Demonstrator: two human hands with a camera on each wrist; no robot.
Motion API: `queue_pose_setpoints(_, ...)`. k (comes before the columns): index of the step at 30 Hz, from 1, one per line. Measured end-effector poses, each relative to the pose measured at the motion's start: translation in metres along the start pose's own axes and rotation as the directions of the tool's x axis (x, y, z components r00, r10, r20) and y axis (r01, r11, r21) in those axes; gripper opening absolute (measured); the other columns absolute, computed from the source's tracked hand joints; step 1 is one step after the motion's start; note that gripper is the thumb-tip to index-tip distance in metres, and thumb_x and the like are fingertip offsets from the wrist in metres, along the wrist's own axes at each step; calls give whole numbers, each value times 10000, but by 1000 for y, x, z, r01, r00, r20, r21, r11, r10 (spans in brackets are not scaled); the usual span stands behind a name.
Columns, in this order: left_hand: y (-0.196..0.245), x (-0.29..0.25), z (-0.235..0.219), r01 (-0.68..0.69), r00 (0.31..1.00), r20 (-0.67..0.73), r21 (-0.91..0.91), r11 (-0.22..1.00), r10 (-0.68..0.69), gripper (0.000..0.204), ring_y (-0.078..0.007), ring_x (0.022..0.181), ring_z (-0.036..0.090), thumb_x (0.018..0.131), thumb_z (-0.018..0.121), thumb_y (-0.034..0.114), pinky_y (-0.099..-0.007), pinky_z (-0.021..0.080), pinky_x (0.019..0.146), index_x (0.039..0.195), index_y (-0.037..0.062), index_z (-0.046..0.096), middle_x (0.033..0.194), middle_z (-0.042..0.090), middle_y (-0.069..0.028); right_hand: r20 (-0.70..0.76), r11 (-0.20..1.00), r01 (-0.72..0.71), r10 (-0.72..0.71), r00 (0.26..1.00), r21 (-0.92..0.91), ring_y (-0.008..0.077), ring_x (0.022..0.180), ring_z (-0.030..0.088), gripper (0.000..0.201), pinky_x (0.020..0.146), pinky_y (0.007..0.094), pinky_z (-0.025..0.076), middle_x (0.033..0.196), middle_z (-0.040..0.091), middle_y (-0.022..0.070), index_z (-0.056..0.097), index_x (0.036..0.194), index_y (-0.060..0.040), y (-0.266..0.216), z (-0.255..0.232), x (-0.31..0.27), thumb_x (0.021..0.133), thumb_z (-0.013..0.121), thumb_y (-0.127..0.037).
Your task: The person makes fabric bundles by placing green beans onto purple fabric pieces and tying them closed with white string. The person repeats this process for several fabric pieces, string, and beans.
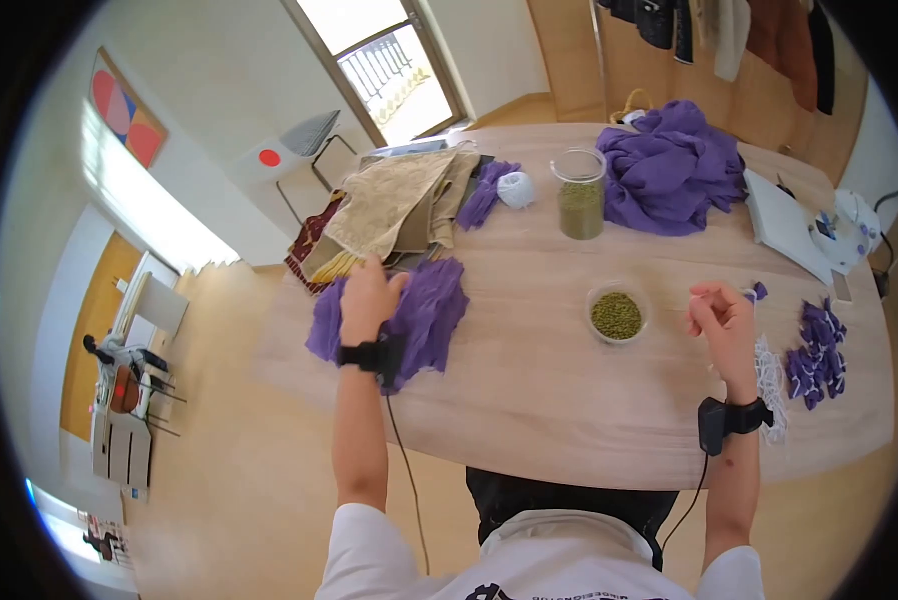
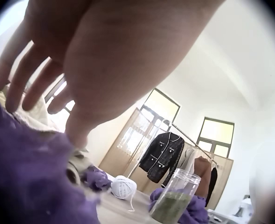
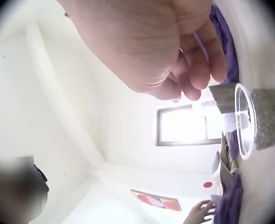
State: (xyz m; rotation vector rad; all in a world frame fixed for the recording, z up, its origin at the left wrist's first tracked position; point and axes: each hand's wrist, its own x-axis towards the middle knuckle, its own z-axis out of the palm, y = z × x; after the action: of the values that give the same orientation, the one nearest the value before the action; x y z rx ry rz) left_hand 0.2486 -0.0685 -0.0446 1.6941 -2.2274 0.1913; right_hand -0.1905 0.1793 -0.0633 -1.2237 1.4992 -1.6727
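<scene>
My left hand [image 1: 369, 300] is over a crumpled piece of purple cloth [image 1: 434, 310] at the table's left, its fingers spread and fairly straight in the left wrist view. My right hand [image 1: 724, 325] hovers right of a small clear bowl of green beans [image 1: 616, 315]; its fingers are loosely bent and nothing shows between them. Beside its wrist lie white strings [image 1: 771, 385] and a small bundle of tied purple cloth [image 1: 817, 355]. Behind the bowl stands a clear jar [image 1: 581, 205] partly filled with green beans.
Folded beige fabrics [image 1: 389, 205] are stacked behind my left hand, with a ball of white string [image 1: 516, 189] to their right. A big heap of purple cloth [image 1: 669, 170] sits at the back. A white device [image 1: 849, 230] occupies the right corner of the table [image 1: 529, 390].
</scene>
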Motion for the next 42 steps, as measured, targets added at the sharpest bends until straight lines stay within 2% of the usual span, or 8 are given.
queue_pose_setpoints(4,52,-6,-38,-139,971,-235,-415,899,41,386,-351,857,668,869,732,309,-428,510,757,1047,-26,661,974,701,-209,-221,997,59,-47,974,48,79,640,579,164,597,222,483,747,638,24,640,1071,16,-7,-40,6,959,624,-103)
queue_pose_setpoints(6,91,-8,-56,-131,977,-212,-617,776,-4,312,-111,636,539,897,721,259,-270,442,603,1037,-16,681,903,701,-99,-333,985,123,-78,940,117,84,652,589,162,606,224,491,757,645,29,644,1058,19,-5,-60,9,970,613,-114)
queue_pose_setpoints(9,141,-6,-67,-134,986,-165,-808,574,-2,248,-52,642,504,928,702,196,-218,411,590,1051,-16,670,912,669,-21,-453,992,126,-115,884,-6,87,673,608,162,616,222,499,772,656,29,660,1031,12,-8,-83,12,965,624,-131)
queue_pose_setpoints(16,230,4,-68,-244,969,-221,-934,261,114,164,-10,649,446,952,674,137,-185,319,557,1002,-19,663,789,578,43,-222,609,-28,-245,944,-792,206,688,651,177,652,323,525,793,689,113,668,1011,-13,44,-140,32,862,679,-106)
queue_pose_setpoints(27,258,-3,-57,-260,943,-203,-943,206,262,111,-18,627,414,927,689,101,-197,295,551,956,-4,667,700,510,63,-113,433,-129,63,992,-892,348,855,668,187,776,434,526,941,705,188,722,941,-18,69,-153,65,764,667,-41)
queue_pose_setpoints(33,253,2,-51,-199,944,-121,-950,239,305,122,-15,695,465,949,660,89,-176,336,614,990,-26,664,789,574,45,-5,306,76,-253,967,-949,372,877,633,87,801,457,502,855,678,165,728,790,-26,80,-154,66,720,693,-64)
queue_pose_setpoints(39,252,5,-44,-209,947,-142,-953,218,287,107,-14,676,454,946,657,74,-181,329,593,990,-23,666,764,561,53,-75,223,-82,42,996,-971,364,957,642,146,826,432,515,920,694,170,727,880,-53,58,-144,65,745,681,-84)
queue_pose_setpoints(42,255,5,-40,-187,961,-119,-945,267,250,93,-13,629,440,899,709,97,-188,318,535,953,24,691,724,560,39,-81,566,-32,-62,995,-824,359,850,667,183,751,414,526,878,694,183,707,924,-31,29,-113,67,754,693,-98)
